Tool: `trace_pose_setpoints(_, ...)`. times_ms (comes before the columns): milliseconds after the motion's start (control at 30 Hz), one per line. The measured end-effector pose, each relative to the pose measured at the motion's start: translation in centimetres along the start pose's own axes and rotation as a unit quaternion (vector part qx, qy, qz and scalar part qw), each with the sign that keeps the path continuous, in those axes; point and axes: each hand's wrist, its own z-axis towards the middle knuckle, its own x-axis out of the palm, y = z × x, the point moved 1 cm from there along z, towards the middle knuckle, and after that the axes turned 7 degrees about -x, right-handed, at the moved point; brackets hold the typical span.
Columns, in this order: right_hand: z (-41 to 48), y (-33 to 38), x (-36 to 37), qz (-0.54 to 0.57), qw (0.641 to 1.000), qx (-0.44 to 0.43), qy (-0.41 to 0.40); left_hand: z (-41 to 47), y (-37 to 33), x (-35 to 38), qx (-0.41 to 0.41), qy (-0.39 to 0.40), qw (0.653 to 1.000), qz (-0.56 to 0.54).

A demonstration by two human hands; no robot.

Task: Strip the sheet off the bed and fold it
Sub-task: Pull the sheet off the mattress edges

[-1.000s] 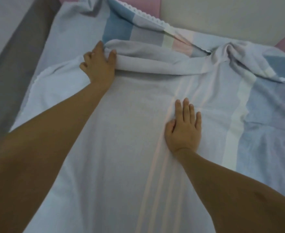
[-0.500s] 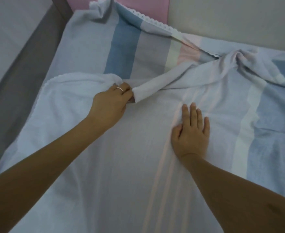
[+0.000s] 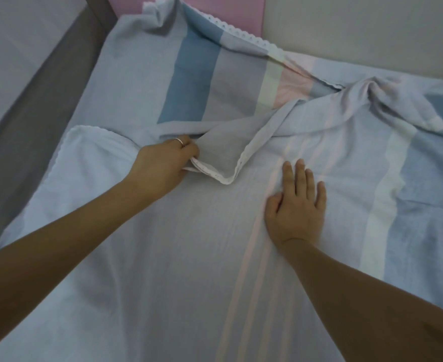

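Nearer than the grip of the left hand [image 3: 163, 168], the striped sheet [image 3: 189, 270] lies flat, giving open room. Right of the grip the right hand [image 3: 296, 207] presses down. Beyond the grip, bunched folds [image 3: 372, 97] rise.

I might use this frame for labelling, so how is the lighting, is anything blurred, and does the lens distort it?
Head view: dim, even, bluish light, soft shadows, no glare; the left hand gripping the sheet by its trimmed edge and the flat right hand are reasonably sharp; head view also stretches both forearms toward the bottom corners, typical wide-angle distortion.

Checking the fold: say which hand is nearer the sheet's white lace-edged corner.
Left. The left hand pinches the striped sheet beside its white lace-edged corner; the right hand lies flat, apart, to its right.
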Motion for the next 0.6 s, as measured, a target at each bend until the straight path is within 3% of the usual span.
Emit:
trace_pose_setpoints(133, 0.0, 0.0, -0.2, -0.002, 1.0, 0.002, 0.006, 3.0, 0.8, -0.8, -0.193, -0.06, 0.977, -0.063)
trace_pose_setpoints(267, 0.0, 0.1, -0.4, 0.005, 1.0, 0.003, -0.003, 8.0, 3.0, -0.5, -0.316, -0.116, 0.935, -0.106)
trace_pose_setpoints(467, 0.2, 0.2, -0.6, 0.017, 1.0, 0.016, 0.012, 16.4, 6.4, -1.3, -0.385, -0.139, 0.904, -0.119)
trace_pose_setpoints(533, 0.2, 0.2, -0.7, 0.017, 1.0, 0.021, 0.013, 18.3, 7.4, -1.8, -0.405, -0.186, 0.865, -0.229)
trace_pose_setpoints(567, 0.2, 0.2, -0.7, 0.018, 0.999, 0.023, 0.014, 19.1, 8.0, -2.1, -0.425, -0.214, 0.829, -0.292)
trace_pose_setpoints(600, 0.2, 0.2, -0.7, 0.019, 0.999, 0.023, 0.015, 19.7, 8.9, -2.3, -0.436, -0.219, 0.819, -0.302)
